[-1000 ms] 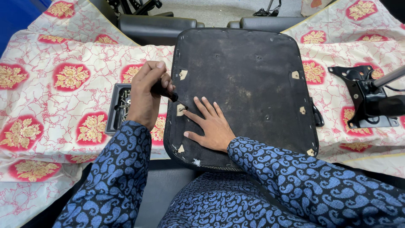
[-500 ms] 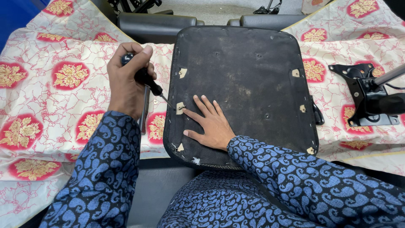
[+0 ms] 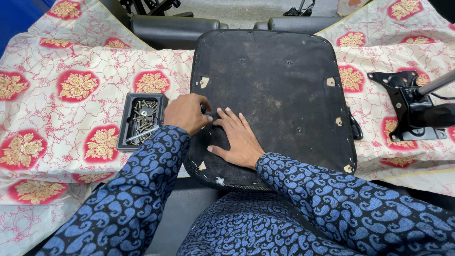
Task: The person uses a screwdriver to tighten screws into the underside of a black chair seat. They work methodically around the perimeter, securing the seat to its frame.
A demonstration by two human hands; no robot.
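The flowered cloth (image 3: 71, 95), cream with red and gold medallions, spreads under everything in front of you. On it lies the biggest object, the black seat base (image 3: 272, 95), underside up, dusty, with small tan tabs along its edges; take it as your landmark. Its near edge overhangs your lap, and beyond its far edge sit two dark padded cushions (image 3: 173, 28).

To the right of the seat base, well apart from it, the black metal mounting plate (image 3: 407, 111) rests on the cloth with a grey rod slanting up from it toward the right edge of the view.

To the left of the seat base, just beside its left edge, is the shallow black tray (image 3: 124, 124) holding a heap of screws (image 3: 142, 118) and a longer silvery piece.

Your right hand (image 3: 239, 142) lies flat on the near-left part of the seat base, fingers spread and extended, pressing the surface and clasping nothing.

Your left hand (image 3: 187, 113) sits at the seat base's left edge, between the tray and your right hand, nearly touching its fingertips. Its fingers are curled closed around a small dark object, of which only a sliver shows by the thumb; what it is cannot be made out.

Both your sleeves are blue paisley.
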